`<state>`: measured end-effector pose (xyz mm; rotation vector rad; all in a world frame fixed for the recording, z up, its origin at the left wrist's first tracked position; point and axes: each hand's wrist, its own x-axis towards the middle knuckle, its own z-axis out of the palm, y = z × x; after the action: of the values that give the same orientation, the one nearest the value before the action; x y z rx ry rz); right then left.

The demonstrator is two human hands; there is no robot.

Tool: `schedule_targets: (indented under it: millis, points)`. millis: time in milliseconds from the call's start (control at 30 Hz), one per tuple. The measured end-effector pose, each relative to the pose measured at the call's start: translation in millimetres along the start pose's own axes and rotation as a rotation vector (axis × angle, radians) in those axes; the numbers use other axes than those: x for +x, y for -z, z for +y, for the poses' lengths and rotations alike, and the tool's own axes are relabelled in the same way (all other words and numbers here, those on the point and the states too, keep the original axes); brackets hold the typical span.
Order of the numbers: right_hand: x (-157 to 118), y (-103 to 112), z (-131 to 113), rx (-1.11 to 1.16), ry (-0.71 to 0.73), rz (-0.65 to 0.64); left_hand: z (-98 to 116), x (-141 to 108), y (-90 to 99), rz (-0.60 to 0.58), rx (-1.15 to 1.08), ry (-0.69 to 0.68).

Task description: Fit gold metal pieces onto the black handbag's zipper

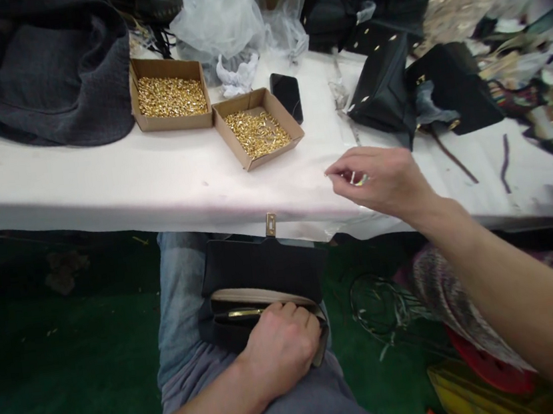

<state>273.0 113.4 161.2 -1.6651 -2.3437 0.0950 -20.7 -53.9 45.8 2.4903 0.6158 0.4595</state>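
A small black handbag (256, 253) lies on my lap with its flap raised toward the table. At the flap's end is a gold metal clasp plate (271, 224). Inside the bag's tan-lined opening a gold zipper (245, 313) shows. My left hand (285, 340) is closed over the right part of that opening, its fingertips hidden inside. Above the table's front edge, my right hand (378, 177) has thumb and index finger pinched together; whatever tiny thing sits at the tips is too small to name.
Two cardboard boxes of small gold metal pieces, one at the left (173, 122) and one nearer (263, 158), stand on the white table (102, 184). Behind are a phone (287, 98) and plastic bags (220, 19). Black bags (383, 90) lie right, dark cloth (48, 74) left.
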Motion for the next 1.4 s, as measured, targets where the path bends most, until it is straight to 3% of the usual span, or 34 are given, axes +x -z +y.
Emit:
schedule_targets:
  millis: [67,200,333,467,633,833,1133,1400]
  points:
    - [-14,15,-27,0.168,-0.014,-0.053,0,0,-0.5,0.007,0.005,-0.009]
    - [-51,25,-74,0.395,0.071,-0.394,0,0,-3.7,0.018,0.002,-0.022]
    - [-92,5,-95,0.530,0.041,-0.575,0,0,-7.3,0.005,-0.012,-0.021]
    - [-118,-16,-103,0.412,0.100,-0.639,2,-1,-8.6,0.014,0.000,-0.046]
    - [-122,-25,-102,0.246,0.247,-0.703,4,-1,-7.8,0.037,0.021,-0.041]
    - [-115,-26,-102,0.166,0.317,-0.723,5,-2,-8.9,0.027,0.033,-0.027]
    - [-109,-29,-125,-0.046,0.174,-0.849,9,0,-7.7,-0.090,0.057,-0.089]
    - [-116,-33,-117,0.026,0.045,-0.884,10,-3,-11.1,-0.015,0.067,-0.126]
